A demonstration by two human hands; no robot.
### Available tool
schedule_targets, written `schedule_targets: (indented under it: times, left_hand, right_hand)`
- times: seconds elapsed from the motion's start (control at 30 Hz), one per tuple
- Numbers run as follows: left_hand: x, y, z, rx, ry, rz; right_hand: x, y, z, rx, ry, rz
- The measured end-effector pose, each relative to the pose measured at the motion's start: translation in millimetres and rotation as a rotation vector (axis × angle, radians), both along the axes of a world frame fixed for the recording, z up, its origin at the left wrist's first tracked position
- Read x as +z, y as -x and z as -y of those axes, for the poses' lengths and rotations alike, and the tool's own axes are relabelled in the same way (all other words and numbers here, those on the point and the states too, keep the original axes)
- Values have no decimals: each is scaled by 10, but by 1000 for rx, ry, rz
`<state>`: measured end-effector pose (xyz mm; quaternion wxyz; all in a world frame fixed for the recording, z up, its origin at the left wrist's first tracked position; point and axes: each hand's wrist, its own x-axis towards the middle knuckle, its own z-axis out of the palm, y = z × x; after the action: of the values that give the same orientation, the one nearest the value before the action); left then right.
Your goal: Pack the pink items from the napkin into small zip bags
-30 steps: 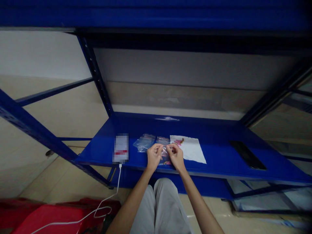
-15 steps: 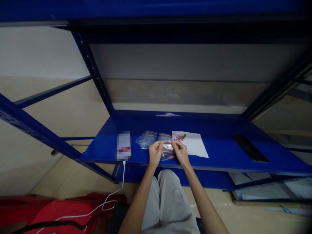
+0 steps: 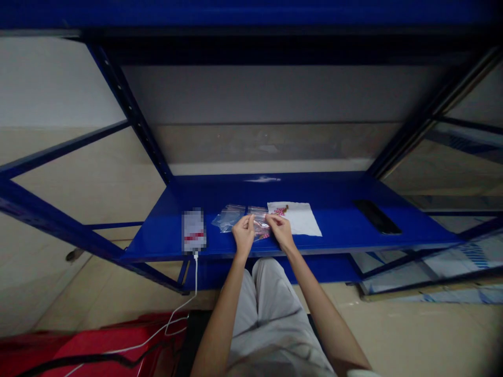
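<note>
My left hand (image 3: pixel 243 235) and my right hand (image 3: pixel 281 231) both pinch the top edge of a small clear plastic bag (image 3: pixel 259 228), held just above the blue shelf (image 3: pixel 338 235). The bag holds small reddish pieces at its bottom. More clear bags (image 3: pixel 228 217) lie on the shelf just left of my hands. A white sheet (image 3: pixel 301 219) with a little heap of pink pieces (image 3: pixel 280 210) lies to the right of my hands.
A phone (image 3: pixel 194 230) lies on the shelf's left part, with a white cable (image 3: pixel 184 309) hanging off the front edge. A dark flat phone-like slab (image 3: pixel 376 216) lies at the right. Blue uprights frame the shelf. Something red (image 3: pixel 78 351) lies on the floor at lower left.
The view has tilted and shifted, so the shelf sits higher and further left in the frame. Both hands keep pinching the same bag; their fingers have moved closer along its top edge.
</note>
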<state>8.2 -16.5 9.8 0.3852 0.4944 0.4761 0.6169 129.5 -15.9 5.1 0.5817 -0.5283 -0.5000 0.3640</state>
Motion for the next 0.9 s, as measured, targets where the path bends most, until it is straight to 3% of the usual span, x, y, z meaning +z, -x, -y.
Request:
schedule_targets:
  times: [0.27, 0.6, 0.9]
  left_hand:
    - [19, 6, 25, -152, 66, 64]
    - [40, -3, 23, -74, 29, 27]
    - [-2, 6, 8, -101, 2, -47]
  right_hand:
    - [-66, -58, 0, -25, 80, -119]
    - [-25, -46, 6, 63, 59, -149]
    - [-65, -63, -42, 154, 46, -218]
